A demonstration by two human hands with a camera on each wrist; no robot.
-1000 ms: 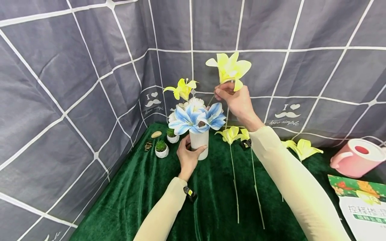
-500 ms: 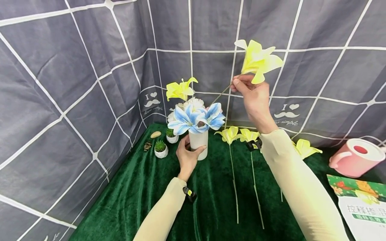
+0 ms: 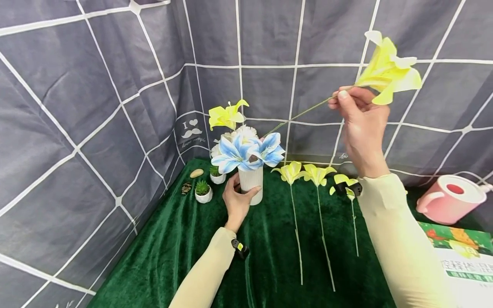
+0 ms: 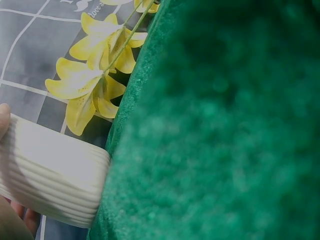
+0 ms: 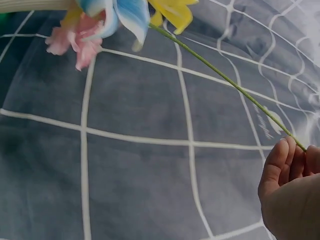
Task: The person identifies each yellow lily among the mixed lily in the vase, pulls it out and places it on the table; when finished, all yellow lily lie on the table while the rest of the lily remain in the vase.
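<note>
My left hand (image 3: 236, 205) grips the white ribbed vase (image 3: 253, 179) low on its side, thumb across the front. Blue-and-white lilies (image 3: 233, 155), a white bloom (image 3: 245, 133) and a yellow lily (image 3: 225, 116) stand in the vase. Up at the right, my right hand (image 3: 363, 126) pinches the stem of another yellow lily (image 3: 387, 70) just below its bloom. That long green stem (image 5: 220, 72) slants down to the blooms over the vase, where its lower end is hidden. A pink flower (image 5: 77, 42) shows beside the blue petals in the right wrist view.
Several yellow lilies (image 3: 317, 174) lie on the green velvet cloth (image 3: 269, 256) right of the vase. Left of it are small potted succulents (image 3: 203, 191), a pine cone (image 3: 186, 188) and a tan stone (image 3: 196, 173). A pink jug (image 3: 443, 204) and a printed packet (image 3: 462, 261) are at the right.
My right hand has moved right and slightly up with the yellow lily, tilting its stem and drawing more of it out of the bouquet. The left hand stays on the vase.
</note>
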